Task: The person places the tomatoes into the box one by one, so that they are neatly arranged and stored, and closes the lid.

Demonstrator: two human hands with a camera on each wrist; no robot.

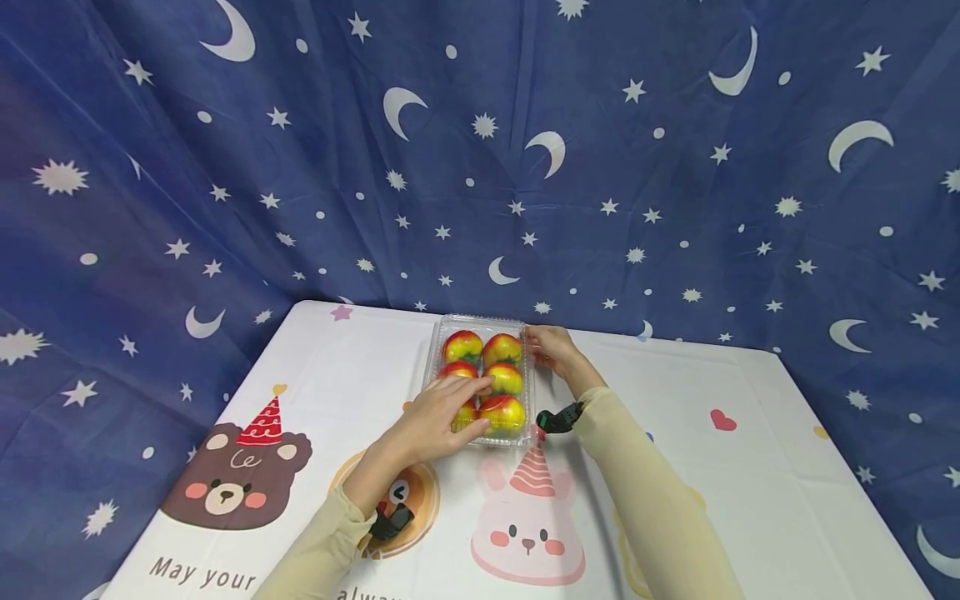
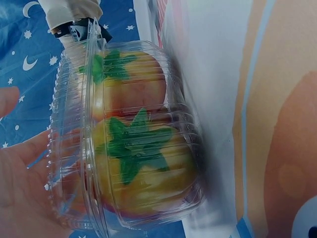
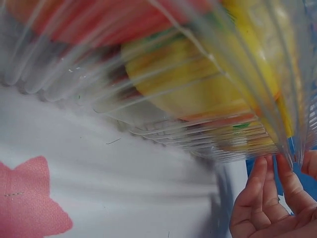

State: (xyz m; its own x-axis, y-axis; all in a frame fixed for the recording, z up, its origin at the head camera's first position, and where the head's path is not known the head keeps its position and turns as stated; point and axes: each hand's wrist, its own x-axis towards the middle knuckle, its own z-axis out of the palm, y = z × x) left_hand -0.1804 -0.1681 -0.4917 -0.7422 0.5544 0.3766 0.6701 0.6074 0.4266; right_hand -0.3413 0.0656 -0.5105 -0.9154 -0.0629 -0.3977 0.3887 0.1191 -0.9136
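A clear plastic box (image 1: 480, 320) with ribbed sides lies lengthwise towards the back of the table. Inside are several round red-and-yellow fruits (image 1: 503, 414), two of them showing green star-shaped leaves in the left wrist view. My left hand (image 1: 438, 421) lies across the box's near left part, its fingers extended over the lid. In the left wrist view, that hand (image 2: 25, 183) is seen partly through the plastic. My right hand (image 1: 553, 348) is at the far right corner; in the right wrist view its fingertips and thumb (image 3: 308, 162) pinch the box's rim.
The white tablecloth (image 1: 660, 392) carries printed figures, among them a brown bear (image 1: 232, 483) and a pink rabbit (image 1: 528, 533). Behind the table's back edge hangs a dark blue curtain (image 1: 480, 167) with moons and stars.
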